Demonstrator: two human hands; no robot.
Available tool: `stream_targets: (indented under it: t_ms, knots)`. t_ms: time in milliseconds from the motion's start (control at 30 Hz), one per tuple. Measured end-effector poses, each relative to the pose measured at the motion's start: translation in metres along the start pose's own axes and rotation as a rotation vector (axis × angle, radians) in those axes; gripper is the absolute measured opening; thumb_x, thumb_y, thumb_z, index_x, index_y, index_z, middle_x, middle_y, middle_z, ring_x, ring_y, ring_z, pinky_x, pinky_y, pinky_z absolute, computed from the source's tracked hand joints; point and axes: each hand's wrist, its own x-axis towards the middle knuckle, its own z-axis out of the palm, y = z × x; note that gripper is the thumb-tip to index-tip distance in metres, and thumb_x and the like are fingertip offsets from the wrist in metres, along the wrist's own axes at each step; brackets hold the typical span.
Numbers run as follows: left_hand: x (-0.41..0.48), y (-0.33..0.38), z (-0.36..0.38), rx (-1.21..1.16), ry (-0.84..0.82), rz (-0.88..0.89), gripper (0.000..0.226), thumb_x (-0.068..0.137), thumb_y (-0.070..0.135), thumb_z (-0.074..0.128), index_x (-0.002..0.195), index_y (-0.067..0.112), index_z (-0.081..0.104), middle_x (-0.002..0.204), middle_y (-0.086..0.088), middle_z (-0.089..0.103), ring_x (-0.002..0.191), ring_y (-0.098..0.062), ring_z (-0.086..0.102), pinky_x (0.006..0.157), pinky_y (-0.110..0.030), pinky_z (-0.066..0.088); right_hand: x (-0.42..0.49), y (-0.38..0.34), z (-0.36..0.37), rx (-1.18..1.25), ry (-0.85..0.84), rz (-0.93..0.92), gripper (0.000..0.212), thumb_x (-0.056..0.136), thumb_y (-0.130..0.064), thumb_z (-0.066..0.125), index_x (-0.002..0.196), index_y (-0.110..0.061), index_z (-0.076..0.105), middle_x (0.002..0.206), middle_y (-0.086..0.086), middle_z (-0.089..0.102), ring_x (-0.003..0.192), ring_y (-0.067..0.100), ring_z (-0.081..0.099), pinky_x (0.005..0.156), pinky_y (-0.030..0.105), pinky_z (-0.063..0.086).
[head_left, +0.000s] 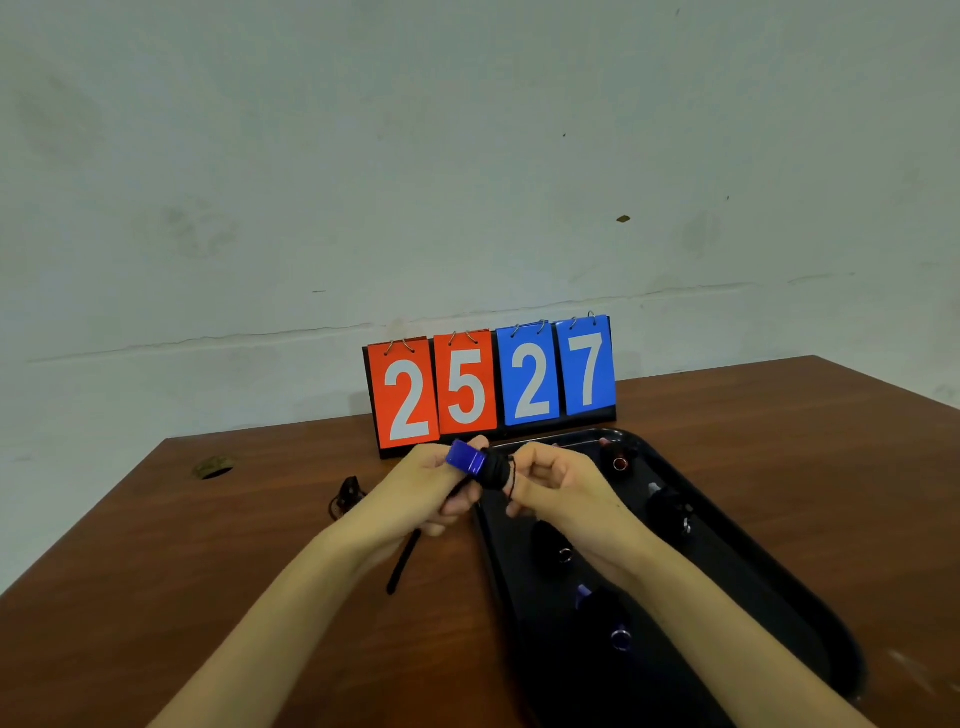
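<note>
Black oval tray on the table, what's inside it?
Several small dark corded items with metal rings lie in the black oval tray, one with a purple end. The right hand and forearm cover part of the floor, so anything beneath is hidden.

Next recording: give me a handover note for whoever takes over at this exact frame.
Left hand grips the blue piece, black cord wound beside it.
Right hand pinches the cord.
Black tray at right holds several wound dark bundles: apparently done.
A loose tangle lies on the table to the left, probably still to do.
Likely next: finish this winding, set it in the tray.
</note>
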Motion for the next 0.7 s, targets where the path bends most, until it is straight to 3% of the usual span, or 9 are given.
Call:
stream_targets:
  t_ms: [167,333,433,533,700]
  knots:
    - [0.006,-0.011,0.016,0.064,0.069,0.075,0.034,0.1,0.033,0.034,0.086,0.008,0.054,0.046,0.004,0.04,0.035,-0.006,0.03,0.036,-0.017,0.026,0.005,0.004,-0.008,0.059,0.233,0.038,0.009,0.087,-0.005,0.058,0.084,-0.012,0.063,0.077,0.003,0.062,0.07,0.012,0.058,0.076,0.028,0.053]
    - [0.005,-0.01,0.016,0.282,0.033,0.082,0.029,0.099,0.029,0.038,0.082,0.013,0.055,0.048,0.006,0.046,0.035,-0.002,0.038,0.04,-0.01,0.032,0.007,0.009,-0.011,-0.068,0.383,0.076,0.011,0.087,-0.006,0.059,0.083,-0.016,0.062,0.076,-0.001,0.061,0.071,0.009,0.057,0.068,0.021,0.049]
    - [0.003,-0.007,0.014,0.396,0.067,0.114,0.027,0.098,0.029,0.041,0.08,0.016,0.055,0.05,0.006,0.049,0.039,0.001,0.043,0.046,-0.007,0.037,0.009,0.011,-0.011,-0.194,0.41,0.074,0.012,0.087,-0.009,0.061,0.08,-0.019,0.06,0.077,-0.001,0.06,0.071,0.007,0.056,0.065,0.017,0.045]
    - [-0.001,-0.003,0.013,0.519,0.077,0.139,0.028,0.096,0.035,0.044,0.076,0.019,0.056,0.052,0.006,0.051,0.042,0.0,0.044,0.052,-0.013,0.04,0.009,0.015,-0.009,-0.318,0.405,0.049,0.009,0.086,-0.012,0.063,0.079,-0.019,0.06,0.075,-0.003,0.059,0.07,0.004,0.054,0.058,0.012,0.043]
    - [-0.012,0.012,0.01,0.65,0.09,0.204,0.032,0.095,0.039,0.045,0.069,0.023,0.054,0.055,0.007,0.053,0.047,-0.001,0.046,0.058,-0.019,0.043,0.006,0.022,-0.003,-0.562,0.322,-0.063,0.005,0.085,-0.016,0.065,0.084,-0.016,0.06,0.079,-0.004,0.059,0.074,0.008,0.056,0.069,0.019,0.049]
